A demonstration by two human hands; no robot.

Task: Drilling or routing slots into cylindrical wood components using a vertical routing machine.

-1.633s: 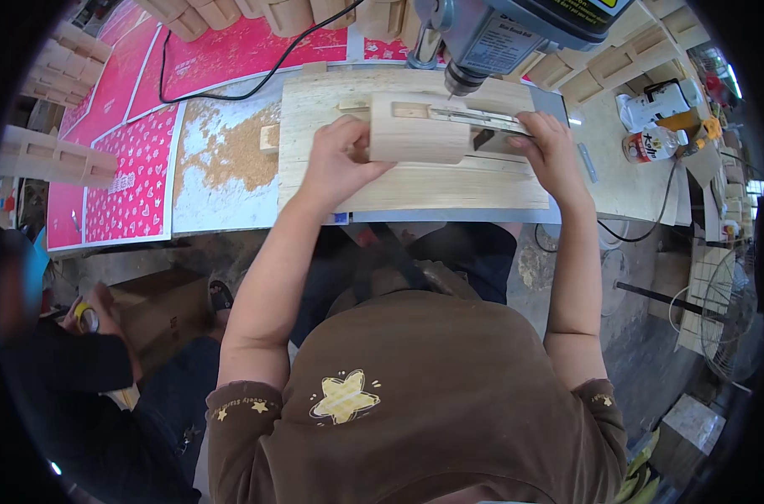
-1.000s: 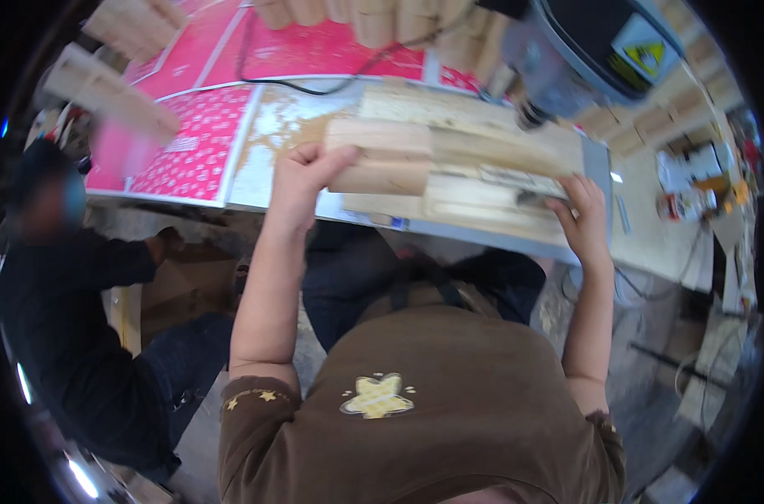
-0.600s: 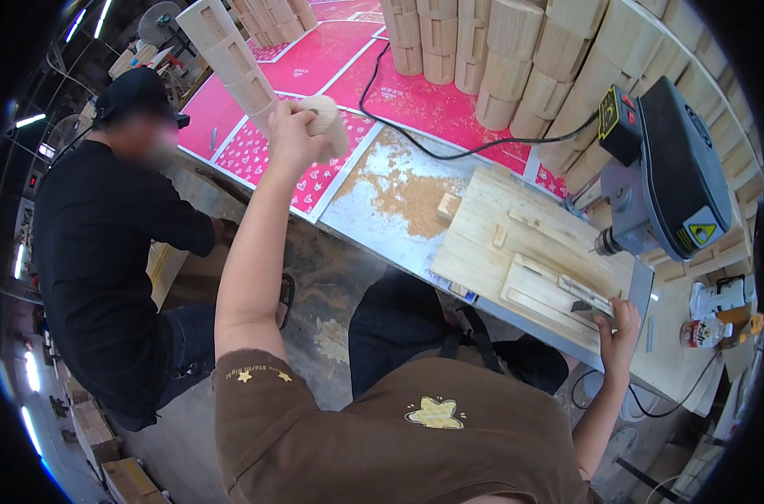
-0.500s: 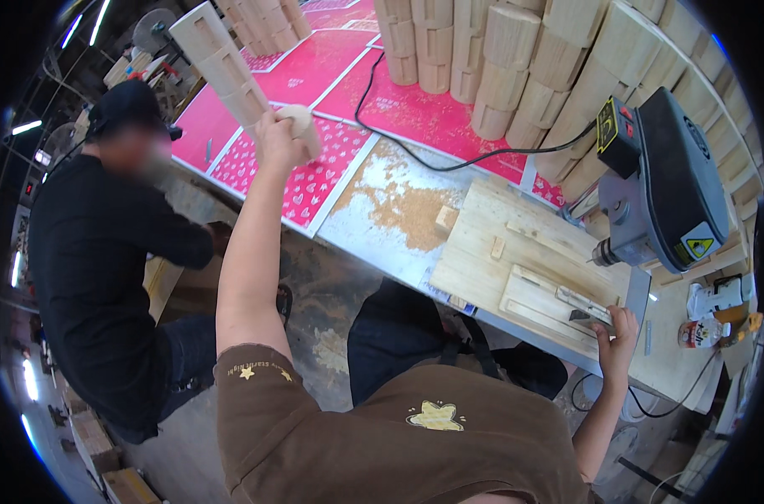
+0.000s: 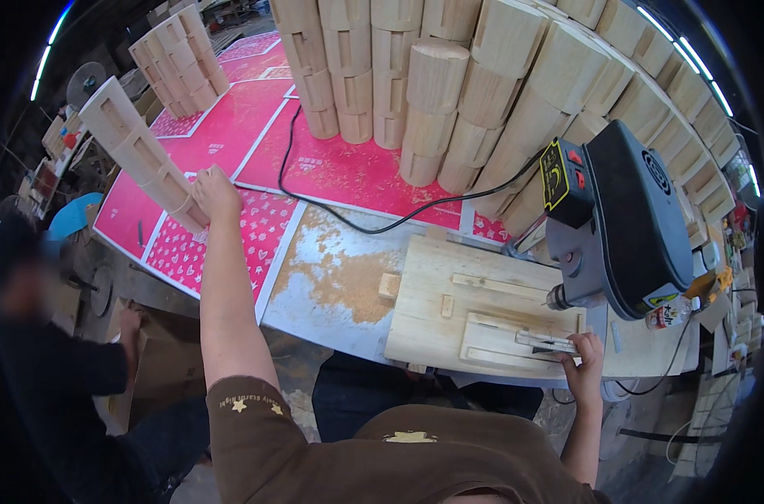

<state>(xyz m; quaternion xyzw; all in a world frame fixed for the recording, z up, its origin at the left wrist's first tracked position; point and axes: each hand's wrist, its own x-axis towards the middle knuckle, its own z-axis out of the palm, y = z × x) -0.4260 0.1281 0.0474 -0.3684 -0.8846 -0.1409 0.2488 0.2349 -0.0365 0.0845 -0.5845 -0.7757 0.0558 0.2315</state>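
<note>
My left hand [image 5: 216, 193] reaches far out with curled fingers against the lowest wooden block [image 5: 185, 213] of a leaning-looking stack. The blocks in this stack [image 5: 138, 151] are pale and rounded, with rectangular recesses. Part of the lowest block is hidden by the hand. My right hand [image 5: 585, 361] pinches the end of a narrow pale strip [image 5: 543, 340] with a dark part beneath it. That strip lies on a wooden jig board [image 5: 424, 286] with battens fixed on it. Above the board hangs the chuck [image 5: 556, 296] of a grey and black drill press [image 5: 621, 218].
Tall stacks of recessed blocks [image 5: 348, 76] line the back. A black cable [image 5: 373, 228] crosses the pink sheeting [image 5: 222, 164]. Sawdust [image 5: 348, 281] covers the metal surface beside the board. At left a person in dark clothes [image 5: 54, 361] handles a cardboard box [image 5: 168, 370]. A bottle [image 5: 669, 314] stands right.
The view has shifted, with the drill press and stacks now further left. A round block end beside my left hand is no longer visible. My right hand stays at the strip.
</note>
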